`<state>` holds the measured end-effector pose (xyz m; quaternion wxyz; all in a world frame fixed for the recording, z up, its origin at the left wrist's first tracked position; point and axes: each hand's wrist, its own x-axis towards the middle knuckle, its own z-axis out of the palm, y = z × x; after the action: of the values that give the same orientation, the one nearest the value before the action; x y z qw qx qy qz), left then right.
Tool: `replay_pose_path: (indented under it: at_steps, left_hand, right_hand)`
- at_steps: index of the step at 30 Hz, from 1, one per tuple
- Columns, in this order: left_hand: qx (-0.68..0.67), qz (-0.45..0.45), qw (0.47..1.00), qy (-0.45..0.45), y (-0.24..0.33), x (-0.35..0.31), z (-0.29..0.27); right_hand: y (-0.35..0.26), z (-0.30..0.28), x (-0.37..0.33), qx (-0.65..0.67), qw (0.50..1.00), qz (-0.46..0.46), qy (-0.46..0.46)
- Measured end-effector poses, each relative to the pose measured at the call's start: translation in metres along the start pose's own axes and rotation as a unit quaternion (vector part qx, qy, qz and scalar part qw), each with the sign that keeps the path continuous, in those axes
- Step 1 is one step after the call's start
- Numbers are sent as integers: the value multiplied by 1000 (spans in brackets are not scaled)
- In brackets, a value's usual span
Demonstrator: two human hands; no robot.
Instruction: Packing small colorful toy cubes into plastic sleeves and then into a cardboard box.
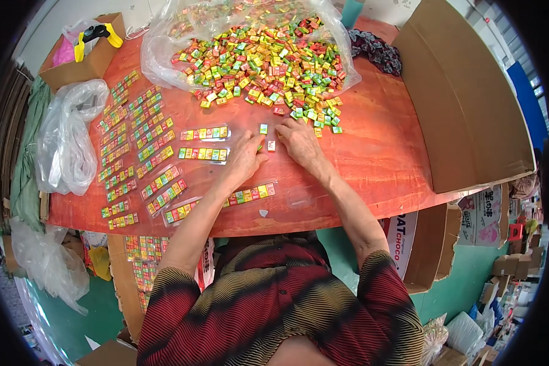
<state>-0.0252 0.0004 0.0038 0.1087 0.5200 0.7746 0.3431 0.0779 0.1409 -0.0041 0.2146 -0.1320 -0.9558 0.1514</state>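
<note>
My left hand [245, 160] is over the middle of the red table, its thumb and fingers closed around a small green box [260, 147]. Just right of it lies a white-and-pink box [271, 146], and a green-and-white box [263, 129] is a little farther off. My right hand [297, 144] has its fingers curled down at the near edge of the loose pile [268, 67] of small coloured boxes; its fingertips are partly hidden. A red box [279, 111] lies just beyond them. Left of my left hand, clear plastic trays [204, 154] hold rows of these boxes.
Many filled trays [155, 125] cover the table's left side. A clear plastic bag [158, 58] surrounds the pile. An open carton [466, 91] stands at the right, a small carton [82, 67] at the far left. A bunched plastic bag [72, 137] hangs over the left edge.
</note>
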Motion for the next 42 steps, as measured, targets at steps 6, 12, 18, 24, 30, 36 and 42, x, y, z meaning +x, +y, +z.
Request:
replay_pose_path:
  at_steps: [6, 12, 18, 24, 30, 36, 42]
  left_hand:
    - [11, 15, 1000, -11, 1, 2, 3]
    - [22, 34, 999, 11, -2, -1, 4]
    - [53, 12, 998, 25, -1, -7, 1]
    - [45, -13, 998, 45, 0, -8, 1]
    - [2, 24, 1000, 14, -9, 1, 5]
    - [-17, 24, 998, -58, 4, 8, 1]
    - [15, 24, 998, -47, 14, 13, 8]
  right_hand:
    - [-1, -2, -11, -19, 999, -27, 42]
    - [-3, -7, -11, -126, 991, 38, 34]
    - [-22, 16, 26, 4, 999, 29, 44]
    - [-25, 18, 28, -16, 1000, -21, 11]
    - [-8, -9, -8, 49, 998, -22, 15]
    - [-12, -16, -18, 80, 997, -8, 9]
    - [9, -42, -41, 91, 987, 126, 38]
